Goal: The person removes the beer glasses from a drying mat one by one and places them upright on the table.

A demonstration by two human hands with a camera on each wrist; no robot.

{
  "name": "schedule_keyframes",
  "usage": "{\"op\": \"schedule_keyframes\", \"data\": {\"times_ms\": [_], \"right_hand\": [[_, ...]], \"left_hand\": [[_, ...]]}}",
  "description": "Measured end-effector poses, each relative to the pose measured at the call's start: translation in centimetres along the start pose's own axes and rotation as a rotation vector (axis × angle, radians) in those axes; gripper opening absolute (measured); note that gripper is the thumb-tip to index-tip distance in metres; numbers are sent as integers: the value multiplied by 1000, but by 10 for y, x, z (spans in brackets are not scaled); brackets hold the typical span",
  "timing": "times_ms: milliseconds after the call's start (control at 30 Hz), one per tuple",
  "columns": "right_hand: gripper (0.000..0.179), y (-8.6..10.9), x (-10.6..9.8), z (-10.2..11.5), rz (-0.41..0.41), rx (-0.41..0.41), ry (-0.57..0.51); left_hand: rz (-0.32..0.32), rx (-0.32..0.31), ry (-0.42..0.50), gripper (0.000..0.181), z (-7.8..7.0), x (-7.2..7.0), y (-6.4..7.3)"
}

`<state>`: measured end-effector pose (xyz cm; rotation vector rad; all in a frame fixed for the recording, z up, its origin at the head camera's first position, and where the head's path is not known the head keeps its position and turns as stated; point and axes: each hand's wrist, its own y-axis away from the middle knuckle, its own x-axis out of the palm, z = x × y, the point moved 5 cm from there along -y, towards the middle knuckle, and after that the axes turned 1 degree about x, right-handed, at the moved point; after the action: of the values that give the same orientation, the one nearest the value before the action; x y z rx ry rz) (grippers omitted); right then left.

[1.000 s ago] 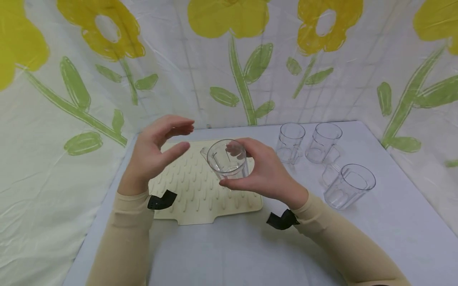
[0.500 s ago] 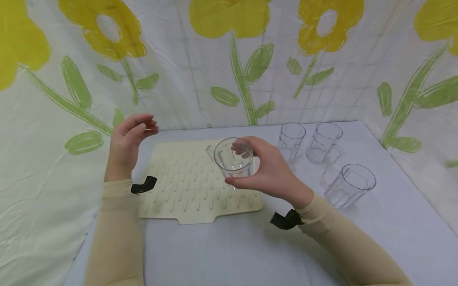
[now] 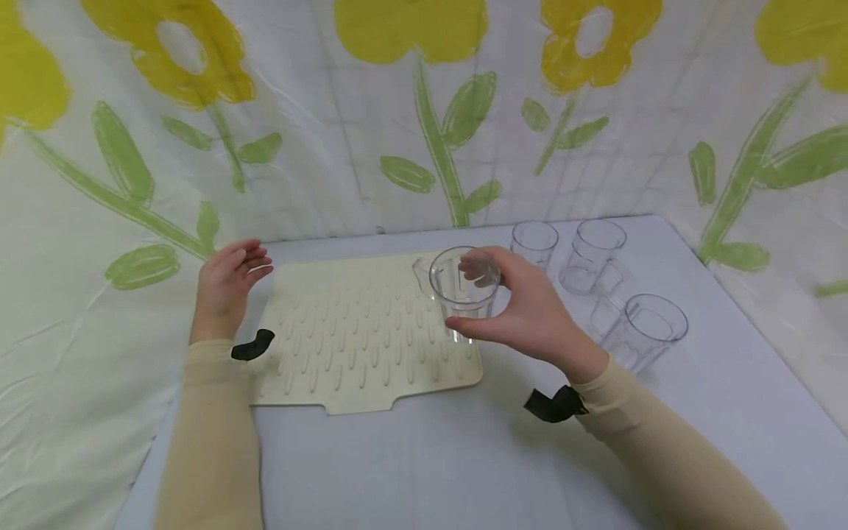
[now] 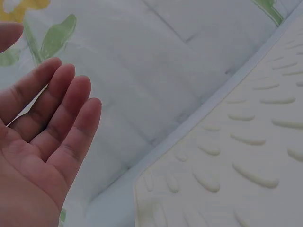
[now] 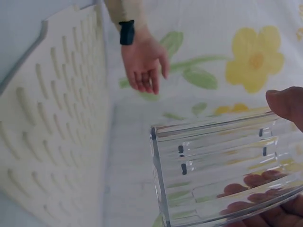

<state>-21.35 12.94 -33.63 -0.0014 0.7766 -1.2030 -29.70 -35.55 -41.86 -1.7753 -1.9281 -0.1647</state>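
In the head view, my right hand (image 3: 533, 313) grips a clear ribbed mug (image 3: 457, 298) around its side, thumb toward me and fingers on the far side. The mug is held above the right part of a cream draining mat (image 3: 358, 350), rim up, with its handle pointing left. The right wrist view shows the mug's clear wall (image 5: 213, 163) close up, with fingers visible through it. My left hand (image 3: 228, 288) hovers by the mat's left edge, touching nothing. Its fingers look relaxed and slightly bent in the left wrist view, the palm (image 4: 28, 165) showing.
Three more clear mugs stand on the right of the white table: one at the back (image 3: 533, 243), partly behind my right hand, another (image 3: 592, 258) beside it, and one nearer (image 3: 642, 331), partly behind my right wrist. A flower-printed curtain (image 3: 298, 169) hangs behind.
My right hand has carried the mug to the right, away from the mat's middle. The left hand has drawn back leftward from near the mug. The head view has shifted slightly.
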Motion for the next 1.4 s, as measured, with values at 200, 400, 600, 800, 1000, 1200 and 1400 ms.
{"op": "schedule_keyframes", "data": {"times_ms": [200, 400, 600, 800, 1000, 1200, 1400], "right_hand": [[70, 10, -17, -17, -29, 90, 58], [71, 26, -31, -34, -57, 185, 82], [70, 42, -40, -49, -82, 248, 112], [69, 57, -46, -63, -80, 296, 133], [67, 77, -48, -78, -93, 332, 130], [67, 92, -47, -91, -117, 383, 143], [74, 100, -46, -100, -106, 422, 187]], "left_hand": [[-68, -81, 16, 25, 16, -27, 2], [-87, -185, 57, 25, 30, -41, 4], [-96, -240, 64, 26, 39, -48, 3], [-95, -300, 78, 25, 45, -53, 5], [-138, -303, 133, 25, 45, -58, 6], [-166, -304, 157, 25, 42, -59, 8], [-180, -317, 168, 26, 43, -59, 9]]}}
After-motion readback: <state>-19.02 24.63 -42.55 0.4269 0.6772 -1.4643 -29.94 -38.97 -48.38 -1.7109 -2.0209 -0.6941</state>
